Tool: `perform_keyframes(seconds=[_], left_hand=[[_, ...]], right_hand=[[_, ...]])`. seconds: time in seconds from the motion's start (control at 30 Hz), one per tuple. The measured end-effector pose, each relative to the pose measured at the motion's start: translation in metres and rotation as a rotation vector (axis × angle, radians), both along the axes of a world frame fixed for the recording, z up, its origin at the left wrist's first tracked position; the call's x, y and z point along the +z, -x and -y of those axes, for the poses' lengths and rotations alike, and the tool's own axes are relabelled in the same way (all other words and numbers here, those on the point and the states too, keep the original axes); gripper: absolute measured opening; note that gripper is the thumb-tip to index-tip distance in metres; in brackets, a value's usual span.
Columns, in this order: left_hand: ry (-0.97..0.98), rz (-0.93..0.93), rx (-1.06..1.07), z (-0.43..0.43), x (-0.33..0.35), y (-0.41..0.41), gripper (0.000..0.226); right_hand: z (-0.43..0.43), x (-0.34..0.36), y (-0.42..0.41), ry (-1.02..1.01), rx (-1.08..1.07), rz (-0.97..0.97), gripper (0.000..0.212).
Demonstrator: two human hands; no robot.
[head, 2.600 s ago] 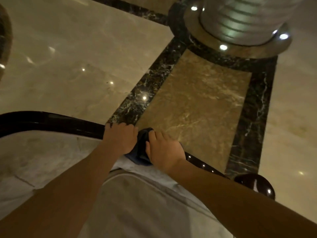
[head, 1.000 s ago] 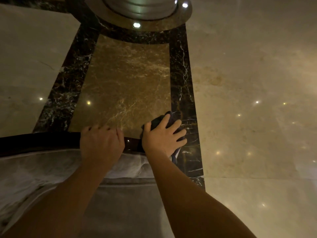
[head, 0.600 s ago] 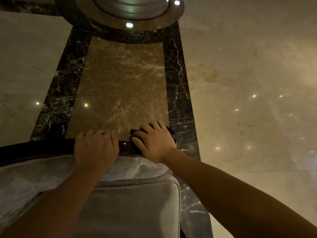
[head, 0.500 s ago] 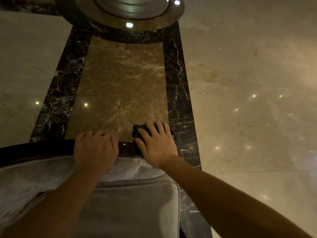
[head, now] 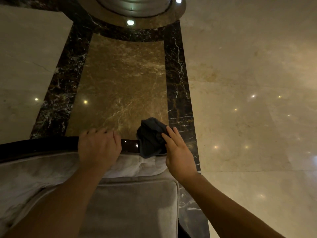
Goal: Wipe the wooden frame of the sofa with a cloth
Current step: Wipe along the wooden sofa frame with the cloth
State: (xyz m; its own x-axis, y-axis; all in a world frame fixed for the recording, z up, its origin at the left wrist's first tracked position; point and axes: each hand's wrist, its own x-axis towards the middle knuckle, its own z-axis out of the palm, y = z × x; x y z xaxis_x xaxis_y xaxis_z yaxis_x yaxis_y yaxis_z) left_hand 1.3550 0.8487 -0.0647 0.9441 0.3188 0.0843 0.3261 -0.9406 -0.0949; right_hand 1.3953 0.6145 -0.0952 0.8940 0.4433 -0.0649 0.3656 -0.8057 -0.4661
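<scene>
The sofa's dark glossy wooden frame (head: 42,146) curves along the top of its pale upholstered back. My left hand (head: 98,148) lies curled over the rail, gripping it. A bunched dark cloth (head: 150,136) is draped over the right end of the rail. My right hand (head: 178,152) rests against the cloth's right side with fingers nearly straight, holding it on the wood. The wood under the cloth is hidden.
The grey seat cushion (head: 133,210) fills the bottom centre. Beyond the rail lies a polished marble floor (head: 248,74) with a dark veined border (head: 178,79). A round column base (head: 133,7) with small lights stands at the top.
My right hand has slid from on top of the cloth to its right side, so more of the bunched cloth shows. My left hand stays on the rail.
</scene>
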Motion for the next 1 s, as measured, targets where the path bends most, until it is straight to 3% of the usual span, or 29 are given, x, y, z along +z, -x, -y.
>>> perform_keyframes(seconds=[0.1, 0.23, 0.33, 0.4, 0.57, 0.8, 0.9, 0.97, 1.0], left_hand=[[0.014, 0.005, 0.002, 0.001, 0.001, 0.001, 0.055], [-0.019, -0.034, -0.030, -0.001, 0.000, 0.002, 0.051], [-0.030, -0.044, -0.039, -0.003, -0.003, 0.001, 0.051], [-0.027, -0.027, -0.036, -0.003, -0.005, 0.001, 0.050], [-0.010, -0.021, -0.033, -0.004, -0.006, -0.001, 0.051], [0.022, 0.010, -0.001, -0.001, -0.006, -0.001, 0.051], [0.039, 0.020, 0.005, 0.002, -0.004, 0.002, 0.052], [0.046, 0.035, 0.005, 0.003, -0.005, 0.001, 0.053], [0.041, 0.034, 0.003, 0.002, -0.004, 0.000, 0.053]], right_hand=[[0.007, 0.018, -0.005, -0.024, -0.047, -0.005, 0.040], [-0.021, 0.033, -0.040, -0.159, -0.085, 0.145, 0.037], [-0.060, 0.017, -0.052, 0.080, 0.125, 0.072, 0.043], [-0.067, -0.003, -0.038, 0.242, 0.242, 0.137, 0.051], [-0.031, -0.021, -0.042, 0.155, 0.323, 0.319, 0.049], [-0.039, -0.025, -0.063, -0.071, -0.321, -0.046, 0.043], [-0.040, -0.025, -0.065, -0.272, -0.849, -0.317, 0.053], [-0.047, -0.031, -0.054, -0.330, -1.060, -0.321, 0.055], [-0.052, -0.034, -0.045, -0.335, -1.067, -0.265, 0.055]])
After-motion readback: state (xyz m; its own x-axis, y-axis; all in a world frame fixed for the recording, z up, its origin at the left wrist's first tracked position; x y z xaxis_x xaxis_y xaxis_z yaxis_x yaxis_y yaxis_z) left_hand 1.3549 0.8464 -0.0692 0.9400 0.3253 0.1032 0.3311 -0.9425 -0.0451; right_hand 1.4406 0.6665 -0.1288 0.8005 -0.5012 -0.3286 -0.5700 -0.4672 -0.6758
